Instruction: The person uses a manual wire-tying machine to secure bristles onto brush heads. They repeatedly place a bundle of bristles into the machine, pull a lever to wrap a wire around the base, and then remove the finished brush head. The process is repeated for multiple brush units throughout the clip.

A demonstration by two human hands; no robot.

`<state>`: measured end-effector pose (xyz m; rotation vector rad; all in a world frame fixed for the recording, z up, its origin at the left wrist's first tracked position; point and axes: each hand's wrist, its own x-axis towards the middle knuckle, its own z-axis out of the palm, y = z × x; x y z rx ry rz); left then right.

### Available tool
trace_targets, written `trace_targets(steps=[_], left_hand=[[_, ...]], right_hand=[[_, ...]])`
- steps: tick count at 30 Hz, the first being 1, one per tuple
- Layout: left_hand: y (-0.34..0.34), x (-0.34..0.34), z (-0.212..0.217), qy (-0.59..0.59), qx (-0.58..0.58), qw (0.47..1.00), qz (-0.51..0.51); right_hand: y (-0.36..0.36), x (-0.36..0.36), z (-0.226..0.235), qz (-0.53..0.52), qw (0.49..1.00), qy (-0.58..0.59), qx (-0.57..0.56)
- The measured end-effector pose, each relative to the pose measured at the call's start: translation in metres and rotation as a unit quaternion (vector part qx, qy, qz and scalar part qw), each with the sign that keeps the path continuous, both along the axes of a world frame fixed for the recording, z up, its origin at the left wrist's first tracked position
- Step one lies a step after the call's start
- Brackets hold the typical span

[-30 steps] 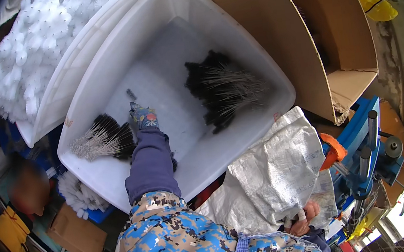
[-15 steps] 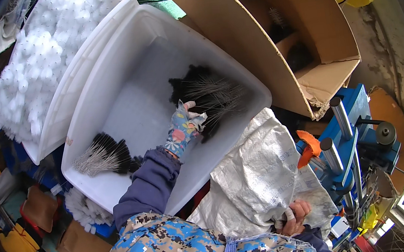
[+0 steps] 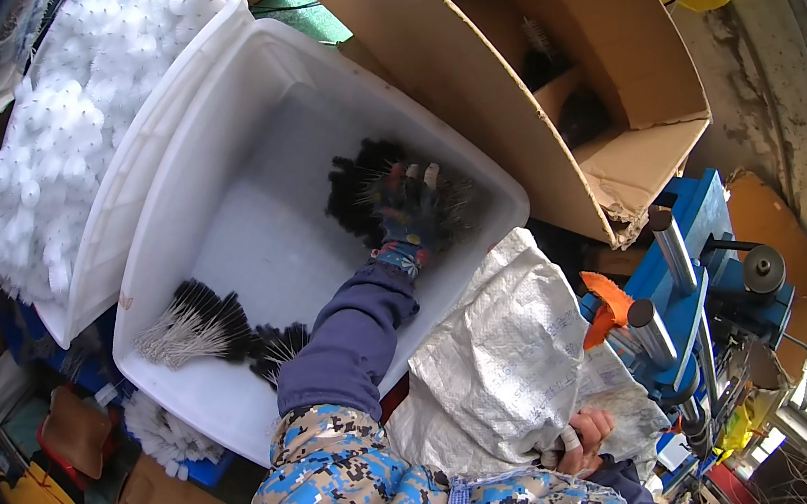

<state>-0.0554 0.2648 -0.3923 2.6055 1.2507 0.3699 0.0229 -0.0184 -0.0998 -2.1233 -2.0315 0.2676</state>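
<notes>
Inside the white plastic bin, my left hand [image 3: 407, 216], in a floral glove with bare or taped fingertips, lies over a pile of black-bristled wire brushes [image 3: 352, 196] at the right end. Its fingers look stretched out and somewhat apart; shadow hides the finer contact. Thin metal stems spread out around the fingers. Another bundle of black brushes [image 3: 220, 320] rests at the bin's near left, stems toward the wall. A smaller black clump [image 3: 280, 350] sits beside my left sleeve. My right hand [image 3: 586, 439] is closed on the edge of a white woven sack [image 3: 496, 351] near my lap.
The white bin [image 3: 156, 242] stands beside another bin [image 3: 110, 238] heaped with white-bristled brushes [image 3: 95, 119]. An open cardboard box [image 3: 461, 64] is at the far right. Blue machinery with metal posts [image 3: 672, 249] and an orange piece [image 3: 608, 307] stand to the right.
My left hand has moved farther right and deeper over the black brush pile, its fingers now extended. My right hand stays on the sack. The whole view has shifted slightly.
</notes>
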Motion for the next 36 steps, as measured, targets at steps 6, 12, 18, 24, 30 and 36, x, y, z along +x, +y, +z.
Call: trace_targets(steps=[6, 12, 18, 24, 30, 36], left_hand=[[-0.01, 0.031, -0.022, -0.391, -0.326, 0.846, 0.158], [0.009, 0.007, -0.019, -0.043, -0.083, 0.994, -0.048], [0.045, -0.067, 0.012, -0.064, 0.032, 0.997, -0.022], [0.072, -0.138, 0.158, -0.134, 0.108, 0.981, -0.092], [0.028, -0.156, 0.271, -0.188, 0.109, 0.962, -0.167], [-0.081, -0.102, 0.38, -0.259, -0.177, 0.927, -0.208]], right_hand=[[0.002, -0.001, 0.003, -0.003, 1.0, 0.008, -0.002], [0.0, -0.004, -0.002, -0.018, 1.0, 0.008, 0.02], [0.002, -0.001, 0.001, -0.02, 0.999, 0.013, 0.041], [-0.002, -0.003, 0.0, -0.026, 0.998, 0.021, 0.059], [-0.003, -0.005, 0.003, -0.039, 0.994, 0.043, 0.092], [-0.003, 0.021, 0.035, -0.2, 0.894, 0.401, 0.01]])
